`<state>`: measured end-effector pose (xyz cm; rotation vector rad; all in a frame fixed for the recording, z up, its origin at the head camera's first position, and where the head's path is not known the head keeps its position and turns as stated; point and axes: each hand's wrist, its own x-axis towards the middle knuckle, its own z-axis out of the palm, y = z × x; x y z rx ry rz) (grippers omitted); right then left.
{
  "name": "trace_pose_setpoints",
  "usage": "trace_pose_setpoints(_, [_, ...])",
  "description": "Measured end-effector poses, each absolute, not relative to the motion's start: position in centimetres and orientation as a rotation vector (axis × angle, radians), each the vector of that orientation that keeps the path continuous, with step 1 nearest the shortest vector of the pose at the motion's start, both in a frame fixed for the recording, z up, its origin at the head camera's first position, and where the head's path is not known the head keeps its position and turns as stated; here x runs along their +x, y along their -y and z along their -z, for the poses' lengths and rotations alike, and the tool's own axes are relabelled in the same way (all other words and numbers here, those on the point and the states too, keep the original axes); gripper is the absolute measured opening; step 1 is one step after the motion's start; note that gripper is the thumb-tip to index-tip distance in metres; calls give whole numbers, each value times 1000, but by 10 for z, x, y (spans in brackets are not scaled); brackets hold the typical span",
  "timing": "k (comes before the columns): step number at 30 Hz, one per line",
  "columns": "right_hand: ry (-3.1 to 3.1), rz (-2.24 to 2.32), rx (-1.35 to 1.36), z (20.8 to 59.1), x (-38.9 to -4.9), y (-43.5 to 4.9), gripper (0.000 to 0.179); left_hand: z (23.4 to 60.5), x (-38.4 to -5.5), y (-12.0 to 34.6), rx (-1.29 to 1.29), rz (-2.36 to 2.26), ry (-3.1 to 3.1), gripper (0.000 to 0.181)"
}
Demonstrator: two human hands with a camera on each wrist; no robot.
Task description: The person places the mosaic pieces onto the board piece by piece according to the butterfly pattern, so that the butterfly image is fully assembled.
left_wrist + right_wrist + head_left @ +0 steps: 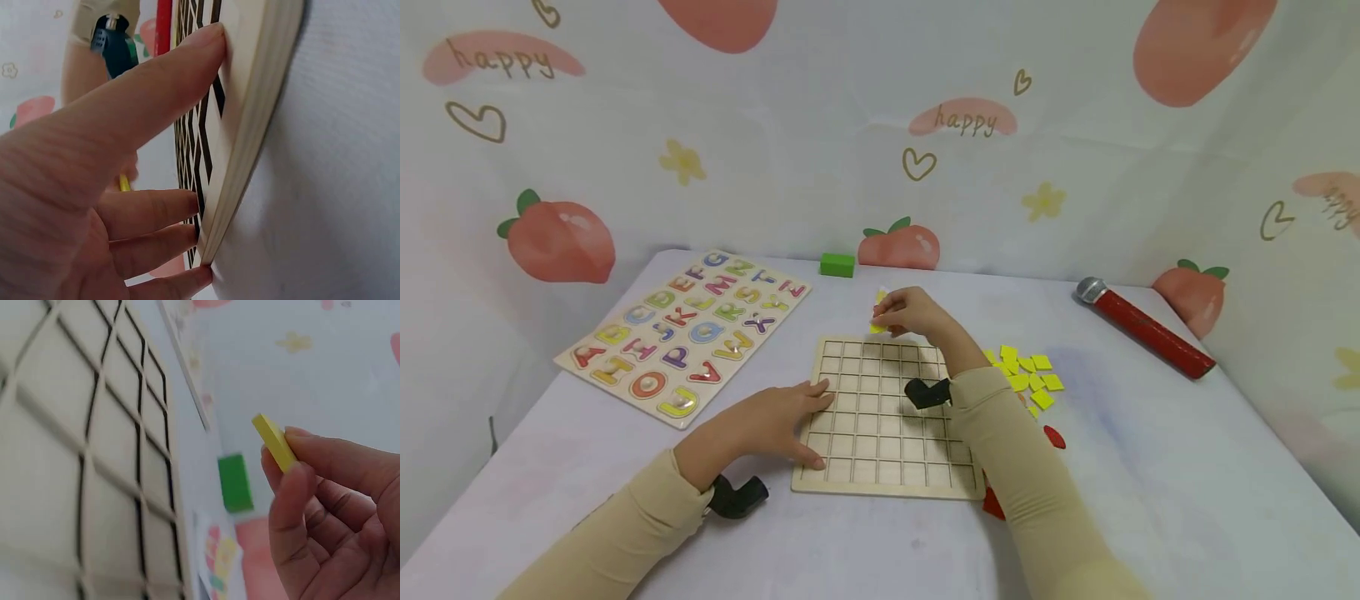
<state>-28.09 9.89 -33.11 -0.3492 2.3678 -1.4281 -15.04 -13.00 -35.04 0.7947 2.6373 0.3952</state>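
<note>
Handling of one yellow tile (pixel 275 442), with one grid board (pixel 867 423) steadied, is judged to be the step in hand; for placement, it would need to be laid flat over a cell. From left to right are shown: one letter board (pixel 691 343); the left hand (pixel 778 421), fingers spread, nothing gripped, rested on the grid board's left edge; one green block (pixel 837 265); the tile, pinched by the right hand (pixel 915 313) beyond the board's far edge; at least ten yellow tiles (pixel 1018 382), partly hidden; two red pieces (pixel 1055 437); one microphone (pixel 1150 332).
</note>
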Motion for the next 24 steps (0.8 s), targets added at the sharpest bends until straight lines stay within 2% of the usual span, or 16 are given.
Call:
trace_pose_setpoints(9, [-2229,1393,-455,355,-271,-52,16,350,-151,129,793,-379,-2645,88])
trace_pose_setpoints(16, [-2286,1321,-578,373,-270,-46,14,350,-150,129,806,-386,-2649,87])
trace_pose_setpoints(24, [-2358,1168,-687,372,-268,-45,15,351,-150,130,800,-378,-2650,88])
